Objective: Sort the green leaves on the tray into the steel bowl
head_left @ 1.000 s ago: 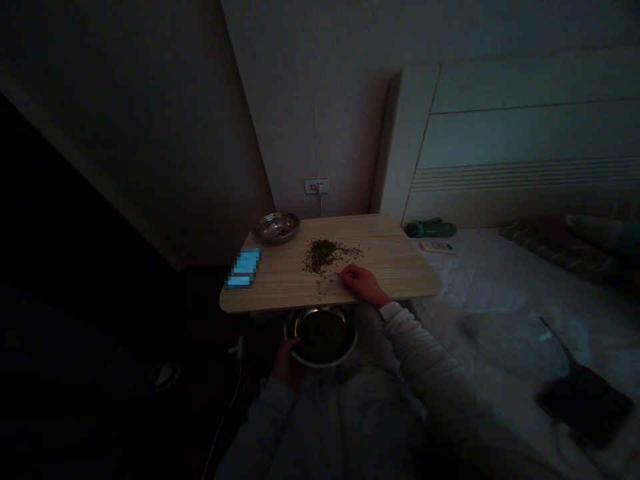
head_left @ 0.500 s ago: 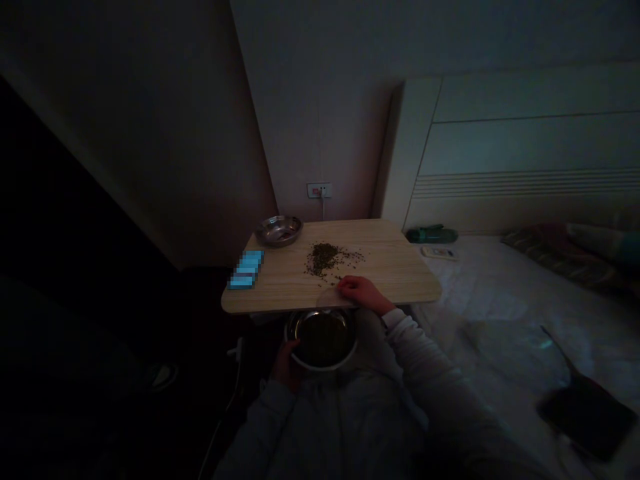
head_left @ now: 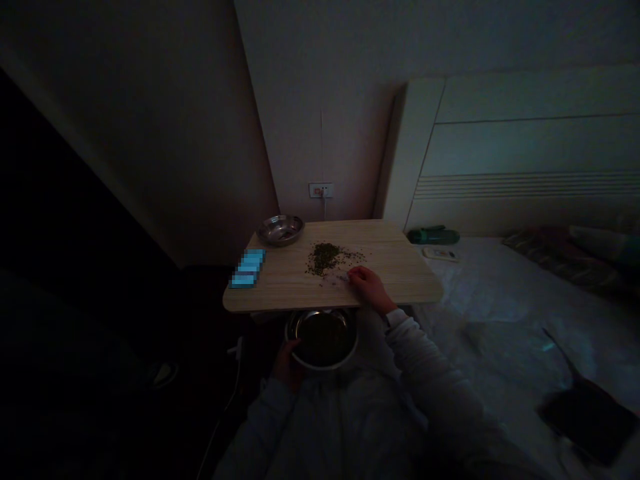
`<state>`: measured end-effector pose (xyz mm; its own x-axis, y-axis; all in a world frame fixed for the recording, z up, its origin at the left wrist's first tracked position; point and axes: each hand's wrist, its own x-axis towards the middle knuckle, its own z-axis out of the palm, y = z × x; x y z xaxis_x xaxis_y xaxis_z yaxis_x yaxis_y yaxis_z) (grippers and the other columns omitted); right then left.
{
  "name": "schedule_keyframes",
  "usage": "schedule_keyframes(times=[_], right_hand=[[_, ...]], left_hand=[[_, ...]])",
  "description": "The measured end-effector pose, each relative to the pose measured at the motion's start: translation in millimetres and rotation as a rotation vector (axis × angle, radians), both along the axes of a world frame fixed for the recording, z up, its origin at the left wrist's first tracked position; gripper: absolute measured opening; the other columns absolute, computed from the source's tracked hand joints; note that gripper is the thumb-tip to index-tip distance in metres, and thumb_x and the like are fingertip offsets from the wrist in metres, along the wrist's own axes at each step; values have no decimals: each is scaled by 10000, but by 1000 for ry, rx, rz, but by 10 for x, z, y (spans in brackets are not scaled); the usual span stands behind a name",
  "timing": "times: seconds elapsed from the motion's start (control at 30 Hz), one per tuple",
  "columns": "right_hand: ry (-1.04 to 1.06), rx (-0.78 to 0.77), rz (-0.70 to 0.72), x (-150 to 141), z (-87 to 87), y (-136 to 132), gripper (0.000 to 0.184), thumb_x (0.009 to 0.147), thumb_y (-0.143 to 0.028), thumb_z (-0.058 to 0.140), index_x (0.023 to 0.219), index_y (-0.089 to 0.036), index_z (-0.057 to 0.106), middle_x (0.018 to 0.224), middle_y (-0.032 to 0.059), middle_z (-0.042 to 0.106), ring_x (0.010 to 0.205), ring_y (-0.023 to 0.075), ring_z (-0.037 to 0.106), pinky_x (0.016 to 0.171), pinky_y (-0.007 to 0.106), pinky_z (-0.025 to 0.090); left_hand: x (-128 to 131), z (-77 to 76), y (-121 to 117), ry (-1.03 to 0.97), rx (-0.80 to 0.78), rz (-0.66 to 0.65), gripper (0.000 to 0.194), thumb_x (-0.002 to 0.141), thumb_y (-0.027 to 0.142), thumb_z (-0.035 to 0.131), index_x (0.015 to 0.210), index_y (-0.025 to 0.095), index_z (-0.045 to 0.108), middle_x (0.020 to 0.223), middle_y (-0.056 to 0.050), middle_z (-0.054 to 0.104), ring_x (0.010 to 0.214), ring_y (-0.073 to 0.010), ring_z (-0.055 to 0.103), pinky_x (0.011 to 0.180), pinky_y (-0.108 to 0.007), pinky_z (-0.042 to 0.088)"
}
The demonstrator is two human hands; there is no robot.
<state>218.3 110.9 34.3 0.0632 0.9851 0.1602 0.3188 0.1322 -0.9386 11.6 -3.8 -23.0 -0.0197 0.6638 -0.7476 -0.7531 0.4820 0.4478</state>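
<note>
In dim light, a loose heap of small dark-green beans or grains [head_left: 325, 257] lies on a small wooden table [head_left: 400, 270], with strays spread to its right and front. My right hand [head_left: 369, 287] is over the table's front part, fingers pinched on a thin see-through piece [head_left: 334, 279] whose kind I cannot make out. That piece reaches left over the near edge of the heap. Below the table's front edge, my left hand [head_left: 289, 363] grips the left rim of a metal bowl [head_left: 324, 367] at my lap. Its inside looks dark and its contents are hard to see.
A second metal bowl [head_left: 281, 231] stands at the table's back left corner, with a lit phone [head_left: 248, 268], blurred out, in front of it. To the right on the bed are a green bottle [head_left: 433, 235], a remote control [head_left: 440, 255] and a dark object [head_left: 590, 417].
My right hand has shifted slightly away from me and to the right. The see-through piece has moved from the table's front edge to the heap's near side. My left hand stays on the bowl.
</note>
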Motion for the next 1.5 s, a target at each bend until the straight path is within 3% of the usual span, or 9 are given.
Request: schedule_keyframes(times=[0.13, 0.3, 0.63, 0.97, 1.13, 1.5], right_hand=[[-31, -3, -66, -69, -24, 75, 166, 715, -323, 512, 711, -180, 597, 646, 4, 625, 647, 147, 566, 664, 271, 435], [-36, 30, -125, -188, -74, 178, 167, 736, -304, 488, 737, -182, 602, 660, 6, 624, 666, 146, 563, 678, 272, 435], [-101, 83, -137, -193, -106, 107, 160, 713, -318, 483, 686, -194, 582, 613, -12, 585, 617, 140, 516, 597, 253, 388], [-146, 72, -140, -193, -79, 92, 141, 704, -311, 483, 664, -200, 559, 615, -9, 583, 622, 142, 515, 600, 259, 369], [-174, 58, -134, -185, -75, 90, 140, 720, -295, 484, 688, -193, 574, 631, -6, 586, 631, 142, 520, 600, 257, 373], [-210, 35, -96, -177, -112, 103, 162, 742, -294, 490, 734, -194, 618, 680, 16, 619, 666, 166, 544, 651, 282, 422]], left_hand=[[11, -14, -5, 7, 49, 32, 217, 756, 130, 555, 930, 160, 681, 736, -81, 752, 868, -281, 706, 807, -427, 545], [27, 13, 7, 24, 40, 62, 137, 746, 95, 555, 765, 172, 666, 604, -54, 711, 848, -268, 710, 803, -397, 546], [-1, -33, -11, -28, 48, 28, 272, 749, 133, 556, 993, 142, 674, 769, -93, 758, 915, -294, 695, 803, -434, 549], [11, 21, -1, -42, 19, 28, 255, 778, 136, 531, 989, 121, 672, 736, -97, 752, 898, -284, 701, 821, -421, 543], [-9, -23, 2, -39, 26, 10, 264, 777, 147, 533, 999, 144, 677, 768, -89, 757, 888, -287, 702, 816, -441, 545], [-3, -49, 3, -29, 33, 38, 134, 772, 123, 539, 753, 139, 671, 674, -93, 736, 888, -282, 701, 822, -419, 540]])
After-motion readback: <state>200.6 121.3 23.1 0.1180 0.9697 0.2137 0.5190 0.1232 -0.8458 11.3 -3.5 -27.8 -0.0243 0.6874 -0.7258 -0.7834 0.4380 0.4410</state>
